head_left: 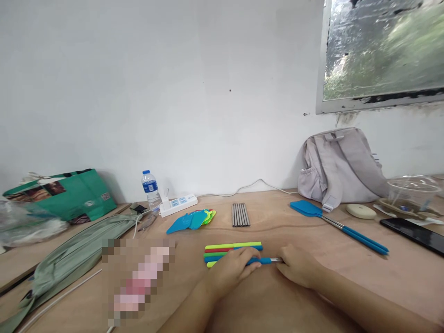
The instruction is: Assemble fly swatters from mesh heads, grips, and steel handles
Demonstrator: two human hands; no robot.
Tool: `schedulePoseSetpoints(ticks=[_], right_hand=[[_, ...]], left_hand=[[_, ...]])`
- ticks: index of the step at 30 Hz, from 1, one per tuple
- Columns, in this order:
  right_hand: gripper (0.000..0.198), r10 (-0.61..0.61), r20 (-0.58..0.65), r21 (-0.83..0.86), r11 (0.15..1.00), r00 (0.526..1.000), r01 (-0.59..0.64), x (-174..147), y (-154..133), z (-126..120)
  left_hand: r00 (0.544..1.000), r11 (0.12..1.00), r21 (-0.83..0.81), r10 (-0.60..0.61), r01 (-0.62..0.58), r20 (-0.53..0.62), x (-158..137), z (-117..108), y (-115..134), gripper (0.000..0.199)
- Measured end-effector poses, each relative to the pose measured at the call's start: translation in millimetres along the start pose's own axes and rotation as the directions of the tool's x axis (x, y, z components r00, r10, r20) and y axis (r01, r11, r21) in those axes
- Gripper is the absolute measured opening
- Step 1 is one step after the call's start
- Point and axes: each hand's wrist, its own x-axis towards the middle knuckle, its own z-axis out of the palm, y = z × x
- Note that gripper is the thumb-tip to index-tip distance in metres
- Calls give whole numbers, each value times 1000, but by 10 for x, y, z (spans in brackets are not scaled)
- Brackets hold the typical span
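Note:
My left hand (233,272) is closed around a blue plastic handle (265,261) low over the table. A short length of metal rod (276,260) sticks out of the handle's right end, and my right hand (297,265) pinches it; the rest of the rod is hidden. Beside and partly under my left hand lie several coloured handles (233,245) in yellow, red, green and blue. Beyond them is a row of metal tubes (240,215). A pile of blue and yellow-green flat swatter heads (192,220) lies farther left. On the right rests a blue fly swatter (342,227) with a metal shaft.
A white power strip (180,206) and a water bottle (150,189) stand near the wall. Left are a green bag (83,194) and a grey-green cloth bag (83,252). A backpack (342,169), a plastic bowl (412,189) and a phone (414,235) lie right.

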Motion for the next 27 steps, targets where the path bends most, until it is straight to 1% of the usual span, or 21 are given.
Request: schedulePoseSetpoints(ticks=[6, 8, 11, 12, 14, 16, 17, 18, 19, 20, 21, 22, 24, 26, 27], right_hand=[[17, -16, -28, 57, 998, 999, 18, -10, -48, 8], [16, -30, -65, 88, 995, 997, 35, 3, -45, -11], [12, -46, -131, 156, 985, 990, 66, 19, -41, -60], [10, -66, -157, 181, 979, 985, 95, 21, -41, -75], [7, -127, -203, 224, 959, 971, 173, 20, -36, -97], [8, -180, -219, 248, 940, 959, 233, 15, -22, -107], [9, -190, -215, 250, 938, 958, 242, 12, -12, -108], [9, -190, -208, 247, 939, 959, 240, 11, 0, -110], [10, -184, -202, 242, 942, 962, 231, 11, 14, -111], [10, -175, -201, 236, 946, 964, 221, 12, 28, -114], [11, -169, -202, 231, 949, 965, 214, 15, 42, -117], [13, -162, -205, 229, 951, 965, 208, 18, 55, -121], [16, -146, -214, 237, 951, 966, 196, 27, 80, -128], [20, -124, -220, 262, 948, 968, 181, 35, 98, -132], [21, -115, -220, 277, 945, 969, 175, 38, 104, -133]], left_hand=[[998, 998, -32, -62, 61, -15, -4, -23, -77, 25], [995, 996, -4, -90, 90, -38, 6, -8, -95, 26], [985, 986, 90, -128, 139, -119, 21, 14, -96, 25], [981, 984, 115, -119, 137, -150, 22, 16, -94, 25], [978, 986, 137, -66, 94, -197, 10, 5, -102, 23], [969, 991, 130, 5, 28, -248, -17, -30, -145, 21], [955, 992, 126, 39, -1, -294, -34, -55, -184, 21], [933, 992, 126, 65, -21, -354, -50, -84, -235, 22], [898, 991, 134, 83, -27, -431, -64, -115, -297, 23], [851, 989, 148, 92, -17, -518, -74, -145, -369, 22], [801, 987, 156, 71, 28, -595, -79, -173, -450, 18], [747, 984, 152, 28, 98, -664, -79, -198, -539, 15], [641, 959, 95, -103, 266, -761, -73, -235, -736, 13], [567, 917, 36, -214, 396, -796, -70, -254, -953, 16], [557, 897, 29, -248, 441, -793, -74, -258, -1065, 22]])
